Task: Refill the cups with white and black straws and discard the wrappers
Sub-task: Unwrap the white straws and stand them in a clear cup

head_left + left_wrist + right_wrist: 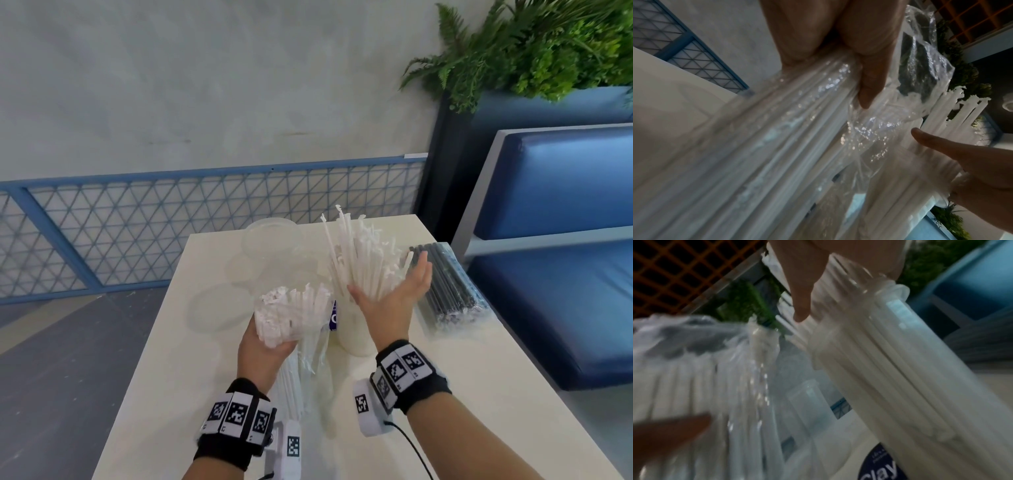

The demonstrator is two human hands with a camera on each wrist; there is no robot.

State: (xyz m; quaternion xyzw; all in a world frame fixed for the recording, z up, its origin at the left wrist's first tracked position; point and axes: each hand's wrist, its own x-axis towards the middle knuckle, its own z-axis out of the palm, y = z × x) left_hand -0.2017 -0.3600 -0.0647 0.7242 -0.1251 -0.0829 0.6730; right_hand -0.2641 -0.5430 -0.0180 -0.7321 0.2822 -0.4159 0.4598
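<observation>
On the cream table (462, 394), my left hand (262, 346) grips a clear plastic pack of white straws (291, 315) from below, its open end tilted up. In the left wrist view, fingers (869, 84) and thumb (937, 146) press the crinkled wrapper (875, 129). A bunch of loose white straws (363, 260) stands fanned out in a white cup (354, 337) with a blue label (881, 467). My right hand (390, 291) lies against this bunch with straight, spread fingers. The thumb (803, 305) is on its left side. A wrapped pack of black straws (445, 284) lies to the right.
Clear plastic cups or lids (270, 236) sit at the far left of the table, another (219, 308) nearer the left edge. A blue bench (565, 274) adjoins the table's right side, with a planter (548, 51) behind. A mesh railing (171, 222) runs beyond the far edge.
</observation>
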